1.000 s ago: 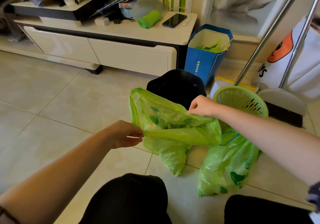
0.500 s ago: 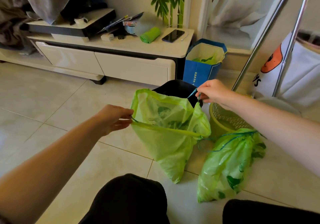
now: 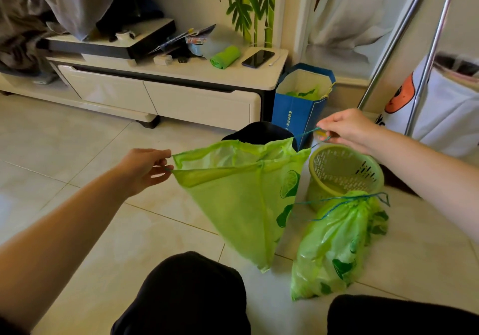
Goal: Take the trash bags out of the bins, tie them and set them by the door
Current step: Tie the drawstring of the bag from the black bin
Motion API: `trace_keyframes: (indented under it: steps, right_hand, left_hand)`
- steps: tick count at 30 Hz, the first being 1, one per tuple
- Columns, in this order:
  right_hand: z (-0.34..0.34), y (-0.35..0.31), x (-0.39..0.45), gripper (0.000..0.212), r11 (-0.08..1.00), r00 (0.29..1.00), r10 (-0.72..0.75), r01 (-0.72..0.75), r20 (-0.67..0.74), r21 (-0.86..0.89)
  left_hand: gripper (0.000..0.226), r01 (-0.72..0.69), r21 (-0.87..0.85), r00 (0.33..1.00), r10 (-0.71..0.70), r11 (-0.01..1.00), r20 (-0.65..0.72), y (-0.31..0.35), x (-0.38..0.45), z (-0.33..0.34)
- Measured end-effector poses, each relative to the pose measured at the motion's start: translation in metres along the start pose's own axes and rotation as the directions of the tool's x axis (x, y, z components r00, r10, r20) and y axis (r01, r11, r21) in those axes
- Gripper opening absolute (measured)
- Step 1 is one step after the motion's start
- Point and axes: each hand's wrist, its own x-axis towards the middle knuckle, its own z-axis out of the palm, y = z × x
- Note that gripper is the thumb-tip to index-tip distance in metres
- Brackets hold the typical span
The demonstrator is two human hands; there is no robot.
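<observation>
Beige floor tiles [image 3: 77, 168] carry one cinched green plastic trash bag [image 3: 334, 244] beside the green plastic basket bin [image 3: 344, 171], while the left hand [image 3: 145, 168] and right hand [image 3: 347, 130] pinch the held green bag's [image 3: 238, 200] blue drawstring [image 3: 307, 132], not yet knotted.

Both arms extended forward, spread apart. Left hand [image 3: 145, 168] pinching with thumb and fingertips, palm turned inward. Right hand [image 3: 347, 130] raised higher, fingers curled, pinching.
</observation>
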Motion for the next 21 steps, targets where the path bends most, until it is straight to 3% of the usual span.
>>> trace_keyframes:
  steps: [5,9,13,17,21]
  right_hand:
    - [-0.006,0.013,-0.003,0.016,0.996,0.997,0.075,-0.076,-0.017,-0.049]
    - [-0.005,0.020,0.000,0.012,0.972,0.978,0.207,-0.207,0.012,0.113]
    - [-0.002,0.024,0.003,0.018,0.951,0.971,0.238,-0.229,-0.019,0.208]
    - [0.004,0.017,0.000,0.013,0.960,0.986,0.165,-0.156,-0.018,0.231]
    - [0.016,-0.008,-0.019,0.013,0.983,0.994,-0.036,0.017,0.104,0.182]
  left_hand:
    - [0.009,0.080,-0.096,0.996,-0.084,0.992,-0.039,-0.010,0.009,-0.013]
    - [0.013,0.089,-0.104,0.994,-0.095,0.991,-0.053,-0.014,0.015,-0.013]
    - [0.014,0.073,-0.099,0.994,-0.080,0.992,-0.074,-0.013,0.016,-0.010]
    - [0.013,0.048,-0.078,0.997,-0.053,0.996,-0.064,-0.005,0.012,-0.003]
    - [0.012,-0.106,0.043,0.994,0.106,0.993,0.010,0.016,0.000,0.019]
